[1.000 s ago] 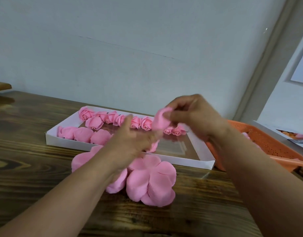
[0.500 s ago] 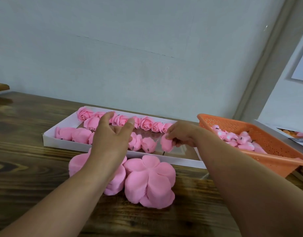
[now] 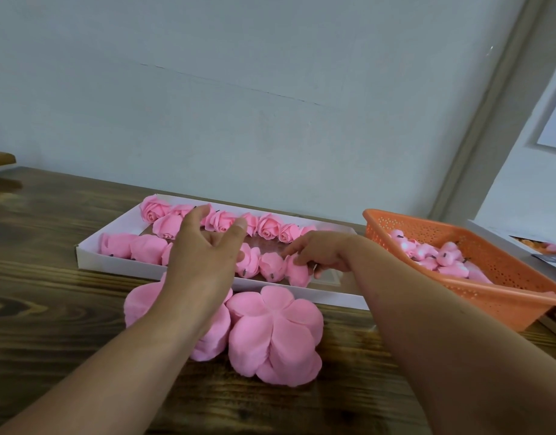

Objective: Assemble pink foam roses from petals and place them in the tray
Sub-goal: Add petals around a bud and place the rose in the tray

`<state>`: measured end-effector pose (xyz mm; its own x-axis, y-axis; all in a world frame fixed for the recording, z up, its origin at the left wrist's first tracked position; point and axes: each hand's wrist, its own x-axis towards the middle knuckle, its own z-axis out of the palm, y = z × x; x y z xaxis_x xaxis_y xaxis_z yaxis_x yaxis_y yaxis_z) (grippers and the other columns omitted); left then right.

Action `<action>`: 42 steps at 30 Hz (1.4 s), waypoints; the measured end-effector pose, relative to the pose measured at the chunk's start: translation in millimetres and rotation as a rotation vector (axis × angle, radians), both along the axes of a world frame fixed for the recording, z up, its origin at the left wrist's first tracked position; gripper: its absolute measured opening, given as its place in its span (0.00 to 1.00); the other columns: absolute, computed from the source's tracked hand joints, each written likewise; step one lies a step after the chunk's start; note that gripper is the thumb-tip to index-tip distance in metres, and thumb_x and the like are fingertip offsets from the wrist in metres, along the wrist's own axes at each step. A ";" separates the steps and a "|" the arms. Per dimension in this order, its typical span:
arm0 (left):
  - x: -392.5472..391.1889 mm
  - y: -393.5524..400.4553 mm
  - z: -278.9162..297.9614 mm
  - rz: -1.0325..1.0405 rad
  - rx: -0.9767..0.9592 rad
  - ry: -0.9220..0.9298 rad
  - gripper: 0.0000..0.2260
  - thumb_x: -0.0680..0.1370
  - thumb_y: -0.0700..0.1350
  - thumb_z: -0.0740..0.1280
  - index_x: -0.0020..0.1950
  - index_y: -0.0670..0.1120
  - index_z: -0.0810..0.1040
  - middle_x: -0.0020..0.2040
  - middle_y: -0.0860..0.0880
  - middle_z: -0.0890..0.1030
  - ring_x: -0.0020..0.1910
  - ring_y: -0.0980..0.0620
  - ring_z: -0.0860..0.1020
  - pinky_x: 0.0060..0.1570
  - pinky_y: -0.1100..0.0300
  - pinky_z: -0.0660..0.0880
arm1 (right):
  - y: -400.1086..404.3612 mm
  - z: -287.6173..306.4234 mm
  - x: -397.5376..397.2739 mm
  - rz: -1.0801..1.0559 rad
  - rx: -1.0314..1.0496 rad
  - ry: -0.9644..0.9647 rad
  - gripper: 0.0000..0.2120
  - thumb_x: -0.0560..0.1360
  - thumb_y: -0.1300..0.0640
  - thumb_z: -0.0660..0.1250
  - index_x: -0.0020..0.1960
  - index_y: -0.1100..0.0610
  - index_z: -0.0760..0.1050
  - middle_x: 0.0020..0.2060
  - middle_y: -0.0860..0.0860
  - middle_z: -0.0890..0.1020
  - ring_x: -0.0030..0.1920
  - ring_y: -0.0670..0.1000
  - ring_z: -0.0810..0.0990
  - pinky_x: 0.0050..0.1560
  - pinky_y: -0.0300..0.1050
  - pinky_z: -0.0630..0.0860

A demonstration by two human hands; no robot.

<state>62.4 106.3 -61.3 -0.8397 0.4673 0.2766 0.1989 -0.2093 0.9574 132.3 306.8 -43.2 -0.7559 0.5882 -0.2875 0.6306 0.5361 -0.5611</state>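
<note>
Just now the left hand (image 3: pixel 204 252) is hovering over the middle of the white tray (image 3: pixel 119 262), fingers spread and relaxed, holding nothing. Past its fingertips a row of finished roses (image 3: pixel 221 221) is lining the far wall of the tray, and to its left more roses (image 3: pixel 135 246) are lying on their sides in the near row. Beneath its wrist, outside the tray on the wooden table (image 3: pixel 50 309), flat stacks of petals (image 3: pixel 275 334) are waiting.

To the right, the right hand (image 3: pixel 320 255) is reaching into the tray with its fingertips on the newest rose (image 3: pixel 297 273), which is lying at the right end of the near row, just beside its neighbour. Whether the fingers are still pinching it or merely touching it, I cannot tell. Further right of that hand, the orange basket (image 3: pixel 458 296) is holding small pink buds.

The step in hand looks like setting this rose down. Doing it well probably means nudging it snugly against its neighbour, letting go gently so the soft foam wrap is not springing open, and keeping the free hand clear of the back row.
</note>
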 end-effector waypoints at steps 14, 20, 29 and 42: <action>-0.8 0.5 1.7 0.013 0.023 -0.019 0.23 0.78 0.50 0.66 0.71 0.51 0.66 0.42 0.48 0.82 0.32 0.60 0.79 0.44 0.54 0.78 | -2.6 -2.0 -3.4 0.028 0.027 -0.028 0.16 0.78 0.68 0.59 0.64 0.60 0.73 0.48 0.55 0.76 0.36 0.48 0.73 0.33 0.40 0.72; 1.2 -1.1 1.8 0.019 0.018 -0.012 0.22 0.78 0.49 0.66 0.71 0.51 0.67 0.42 0.47 0.82 0.34 0.58 0.79 0.44 0.54 0.78 | -2.9 -3.4 -2.3 0.007 0.033 -0.033 0.18 0.79 0.66 0.57 0.66 0.56 0.72 0.47 0.54 0.77 0.36 0.49 0.74 0.33 0.41 0.74; 9.0 -7.8 -6.9 -0.178 -0.523 0.905 0.05 0.76 0.42 0.68 0.47 0.48 0.84 0.43 0.52 0.79 0.43 0.53 0.74 0.45 0.57 0.72 | 13.3 21.6 22.7 -0.034 0.238 -0.033 0.15 0.79 0.56 0.58 0.63 0.60 0.71 0.48 0.57 0.77 0.36 0.53 0.78 0.27 0.41 0.70; 9.6 9.5 -11.9 -0.259 -0.914 1.010 0.14 0.76 0.46 0.61 0.31 0.50 0.65 0.33 0.52 0.67 0.39 0.49 0.67 0.35 0.57 0.61 | 78.7 45.7 173.4 -0.417 0.446 -0.629 0.23 0.78 0.50 0.64 0.68 0.61 0.69 0.62 0.59 0.74 0.53 0.54 0.77 0.50 0.46 0.77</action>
